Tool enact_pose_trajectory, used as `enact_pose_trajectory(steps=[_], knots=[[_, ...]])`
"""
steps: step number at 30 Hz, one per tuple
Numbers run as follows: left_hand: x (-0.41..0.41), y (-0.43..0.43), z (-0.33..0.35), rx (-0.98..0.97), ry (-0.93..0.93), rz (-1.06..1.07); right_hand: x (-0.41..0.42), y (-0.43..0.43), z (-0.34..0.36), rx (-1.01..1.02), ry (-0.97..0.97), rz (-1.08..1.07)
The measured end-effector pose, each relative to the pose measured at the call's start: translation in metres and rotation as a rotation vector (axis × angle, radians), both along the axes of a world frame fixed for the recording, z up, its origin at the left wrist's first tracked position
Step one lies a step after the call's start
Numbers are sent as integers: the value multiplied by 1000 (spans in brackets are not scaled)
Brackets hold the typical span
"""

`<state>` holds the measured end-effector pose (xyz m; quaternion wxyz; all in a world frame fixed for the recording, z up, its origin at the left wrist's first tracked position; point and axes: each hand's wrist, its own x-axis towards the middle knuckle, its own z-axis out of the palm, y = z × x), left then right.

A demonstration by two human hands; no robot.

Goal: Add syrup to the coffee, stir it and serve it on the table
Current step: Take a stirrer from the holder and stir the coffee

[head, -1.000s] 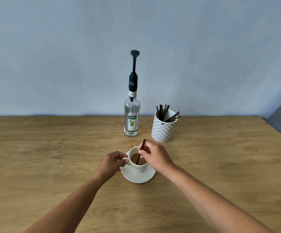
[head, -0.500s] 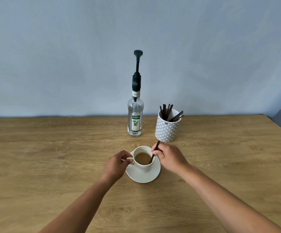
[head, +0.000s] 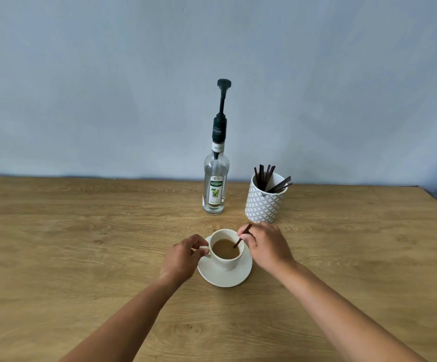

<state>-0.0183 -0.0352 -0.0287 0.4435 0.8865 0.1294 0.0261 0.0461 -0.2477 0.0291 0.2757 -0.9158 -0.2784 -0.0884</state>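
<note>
Head view: wooden table [head: 81,257] under your hands. Syrup bottle [head: 213,189] at 12 o'clock from cup, upright, pump on top; label reads "TEISSEIRE", "MOJITO". Patterned holder [head: 263,205] with spare stirrers at 1 o'clock. Saucer [head: 225,279] bears cup [head: 226,261] of milky coffee. Your left hand [head: 182,259] pinches cup handle at 9 o'clock. Your right hand [head: 265,248] pinches stirrer [head: 242,235], tip dipped in coffee.

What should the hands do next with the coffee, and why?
Probably lift the stir stick out of the cup: the right hand pinches it with its tip in the coffee, while the left hand holds the handle, so serving seems next.
</note>
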Motion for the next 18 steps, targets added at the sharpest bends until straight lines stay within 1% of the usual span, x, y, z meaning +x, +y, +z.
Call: enact_pose_trajectory(steps=[2,5,8,11,15,18], knots=[[0,0,1,4,-2,-6,-2,-3,0,11,18,20],[0,0,1,19,-3,-9,-8,0,-1,51,102,89],[0,1,3,27,9,-19,-13,10,-3,83,142,105],[1,1,3,42,15,-23,-13,17,-4,67,120,84],[1,1,4,55,17,-16,-7,13,-3,-36,2,37],[0,1,4,56,11,-12,-6,5,-3,-47,-36,13]])
